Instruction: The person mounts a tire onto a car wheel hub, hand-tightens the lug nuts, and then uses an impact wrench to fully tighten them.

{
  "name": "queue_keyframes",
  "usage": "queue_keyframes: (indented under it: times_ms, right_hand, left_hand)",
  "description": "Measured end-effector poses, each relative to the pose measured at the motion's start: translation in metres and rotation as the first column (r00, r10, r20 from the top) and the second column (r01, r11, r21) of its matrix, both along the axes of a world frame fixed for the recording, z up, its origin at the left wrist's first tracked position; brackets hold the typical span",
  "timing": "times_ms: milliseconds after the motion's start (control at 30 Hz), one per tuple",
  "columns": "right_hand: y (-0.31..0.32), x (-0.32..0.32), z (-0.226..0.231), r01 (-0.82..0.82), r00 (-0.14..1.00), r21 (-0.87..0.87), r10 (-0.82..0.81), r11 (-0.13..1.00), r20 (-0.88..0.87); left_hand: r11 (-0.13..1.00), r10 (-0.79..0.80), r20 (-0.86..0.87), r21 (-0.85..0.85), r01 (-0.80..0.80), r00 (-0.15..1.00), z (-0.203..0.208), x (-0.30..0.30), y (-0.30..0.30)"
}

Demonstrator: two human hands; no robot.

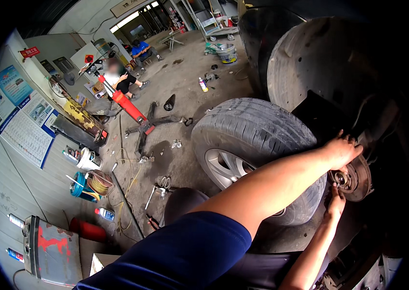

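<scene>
Stretched across the tyre, my left arm ends at the wheel hub under the dark fender. There my left hand [343,152] is bent over the hub's upper side, its thumb reaching down to a ring-shaped metal part [341,179]. Lower down, my right hand [336,202] has its fingers closed at the lower edge of the same part. Behind it shows a round, rusty brake plate [362,180]. A removed wheel [257,126] with a silver rim stands upright against my left forearm. The shadow under the fender hides much of the hub and some fingertips.
A red lifting stand [129,107] with dark legs stands on the concrete floor. Tools [158,189] and a long bar [127,203] lie left of the wheel. Buckets [89,159], a bottle [104,213] and a spray can [203,84] stand around. Two people sit farther back.
</scene>
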State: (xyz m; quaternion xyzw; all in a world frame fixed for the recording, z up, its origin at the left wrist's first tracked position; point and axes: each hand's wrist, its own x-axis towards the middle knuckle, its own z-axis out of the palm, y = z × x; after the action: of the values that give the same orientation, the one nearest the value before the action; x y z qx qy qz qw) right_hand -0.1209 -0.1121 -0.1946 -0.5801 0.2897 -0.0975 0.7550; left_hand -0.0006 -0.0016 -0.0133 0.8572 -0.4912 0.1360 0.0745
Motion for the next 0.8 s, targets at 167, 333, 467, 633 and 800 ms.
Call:
queue_keyframes:
  times_ms: [167,333,467,633,800]
  right_hand:
    - [0.018,-0.009,0.009,-0.02,0.992,0.338,-0.023,0.941,0.124]
    - [-0.016,-0.008,-0.01,-0.265,0.95,0.56,0.112,0.785,0.291]
    - [0.021,-0.002,0.016,0.112,0.993,-0.135,-0.116,0.985,-0.017]
    - [0.014,-0.02,0.027,-0.212,0.955,0.66,0.011,0.721,0.296]
    - [0.0,-0.004,0.003,-0.043,0.994,0.259,0.016,0.965,0.104]
  left_hand:
    - [1.0,0.019,0.011,0.017,-0.02,1.0,-0.002,-0.002,0.004]
    - [1.0,-0.016,-0.008,0.025,0.016,1.0,0.007,-0.001,-0.004]
    - [0.999,0.004,-0.033,0.045,-0.003,0.999,0.002,0.001,0.004]
    - [1.0,-0.011,-0.041,0.028,0.012,0.999,0.006,-0.001,0.002]
    - [1.0,-0.016,-0.026,0.017,0.016,1.0,0.011,-0.001,0.001]
